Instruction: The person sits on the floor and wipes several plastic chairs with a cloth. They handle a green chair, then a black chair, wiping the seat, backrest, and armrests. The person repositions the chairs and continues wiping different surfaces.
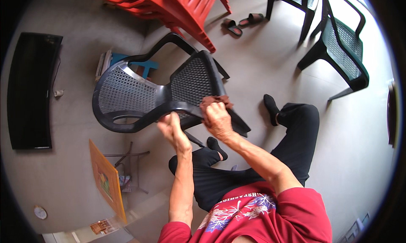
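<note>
A black plastic armchair (pixel 127 87) with a woven-pattern back and seat is in front of me, its back toward the left. My left hand (pixel 172 129) is at its near armrest, fingers bent around the underside. A crumpled brown cloth (pixel 213 101) lies under my right hand (pixel 218 118), whose fingers are closed over it. The cloth presses against the near corner of the chair, where the armrest meets the front of the seat. Part of the chair's legs is hidden behind my hands and the seat.
Stacked red plastic chairs (pixel 177 8) stand beyond the black one. Dark green chairs (pixel 344 46) are at the far right, near a pair of slippers (pixel 241 24). A blue stool (pixel 144 65) sits behind the chair back. A folding wooden-topped table (pixel 108 179) and a wall television (pixel 31 91) are at left.
</note>
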Demonstrator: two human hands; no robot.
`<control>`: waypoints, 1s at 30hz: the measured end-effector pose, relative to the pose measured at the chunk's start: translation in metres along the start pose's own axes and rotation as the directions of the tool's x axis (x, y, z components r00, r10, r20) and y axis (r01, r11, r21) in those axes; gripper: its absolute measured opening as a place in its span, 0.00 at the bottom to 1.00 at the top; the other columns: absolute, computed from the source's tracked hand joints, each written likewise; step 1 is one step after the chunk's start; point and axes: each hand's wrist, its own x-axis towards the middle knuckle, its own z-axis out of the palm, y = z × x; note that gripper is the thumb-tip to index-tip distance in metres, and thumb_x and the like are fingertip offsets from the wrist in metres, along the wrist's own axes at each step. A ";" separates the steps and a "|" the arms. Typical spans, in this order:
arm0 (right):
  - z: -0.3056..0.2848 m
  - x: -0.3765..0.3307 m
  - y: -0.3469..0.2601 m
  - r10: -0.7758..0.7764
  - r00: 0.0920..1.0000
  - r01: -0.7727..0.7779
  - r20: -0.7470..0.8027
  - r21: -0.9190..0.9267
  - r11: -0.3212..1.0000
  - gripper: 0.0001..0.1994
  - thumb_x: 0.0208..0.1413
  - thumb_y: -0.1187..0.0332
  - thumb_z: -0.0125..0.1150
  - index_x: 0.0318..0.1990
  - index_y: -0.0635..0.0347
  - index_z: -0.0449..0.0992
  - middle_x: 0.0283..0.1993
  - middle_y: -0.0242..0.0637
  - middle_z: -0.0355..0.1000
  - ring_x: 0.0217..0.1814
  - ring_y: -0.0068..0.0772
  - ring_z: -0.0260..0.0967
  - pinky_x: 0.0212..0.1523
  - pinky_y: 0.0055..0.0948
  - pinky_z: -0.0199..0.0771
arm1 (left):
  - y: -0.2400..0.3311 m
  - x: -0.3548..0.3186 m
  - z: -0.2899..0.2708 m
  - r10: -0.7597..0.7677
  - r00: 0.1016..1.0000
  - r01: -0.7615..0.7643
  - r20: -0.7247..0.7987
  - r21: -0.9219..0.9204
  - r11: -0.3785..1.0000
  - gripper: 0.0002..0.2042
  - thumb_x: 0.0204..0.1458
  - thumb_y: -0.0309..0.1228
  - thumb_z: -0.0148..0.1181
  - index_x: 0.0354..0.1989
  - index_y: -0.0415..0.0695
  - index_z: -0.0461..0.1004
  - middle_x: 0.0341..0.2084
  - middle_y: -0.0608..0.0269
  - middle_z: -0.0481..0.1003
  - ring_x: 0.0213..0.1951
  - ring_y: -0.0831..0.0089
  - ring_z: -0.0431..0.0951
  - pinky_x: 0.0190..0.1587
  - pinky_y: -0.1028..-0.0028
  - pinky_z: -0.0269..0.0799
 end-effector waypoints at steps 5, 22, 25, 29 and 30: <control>-0.021 0.024 0.039 -0.029 0.997 0.029 0.068 0.013 1.000 0.22 0.33 0.72 0.69 0.41 0.55 0.69 0.39 0.39 0.65 0.42 0.47 0.61 0.46 0.39 0.66 | -0.017 0.013 -0.095 0.591 0.772 -0.564 0.235 0.683 0.465 0.27 0.39 0.30 0.68 0.46 0.39 0.61 0.32 0.60 0.63 0.41 0.63 0.65 0.48 0.64 0.62; -0.077 0.119 0.129 0.115 0.971 -0.149 0.210 0.156 0.976 0.16 0.36 0.68 0.69 0.35 0.58 0.73 0.37 0.39 0.72 0.37 0.45 0.68 0.41 0.37 0.70 | 0.083 0.112 -0.099 0.320 0.192 -0.926 0.928 0.280 -0.255 0.07 0.32 0.24 0.55 0.17 0.47 0.62 0.12 0.69 0.60 0.16 0.71 0.64 0.20 0.71 0.57; -0.076 0.119 0.162 0.159 0.986 -0.158 -0.053 0.017 0.987 0.18 0.34 0.68 0.70 0.35 0.59 0.71 0.33 0.44 0.68 0.36 0.49 0.65 0.39 0.41 0.67 | 0.091 0.093 -0.075 0.284 0.231 -0.931 0.931 0.296 -0.212 0.08 0.30 0.24 0.55 0.16 0.48 0.60 0.13 0.67 0.61 0.17 0.69 0.65 0.21 0.70 0.58; -0.067 0.125 0.146 0.238 0.863 -0.340 -0.447 -0.163 0.926 0.23 0.39 0.68 0.66 0.43 0.67 0.66 0.40 0.52 0.63 0.41 0.55 0.61 0.45 0.45 0.62 | 0.123 0.056 -0.053 0.169 0.400 -0.895 0.901 0.423 -0.142 0.07 0.36 0.29 0.62 0.23 0.47 0.69 0.18 0.67 0.70 0.21 0.67 0.71 0.25 0.70 0.64; -0.064 0.127 0.130 0.210 0.805 -0.329 -0.555 -0.122 0.936 0.23 0.42 0.66 0.66 0.43 0.68 0.65 0.40 0.53 0.62 0.42 0.57 0.61 0.45 0.46 0.63 | 0.133 0.051 -0.051 0.146 0.440 -0.880 0.886 0.457 -0.125 0.09 0.37 0.32 0.65 0.23 0.47 0.70 0.19 0.65 0.72 0.22 0.64 0.73 0.26 0.68 0.66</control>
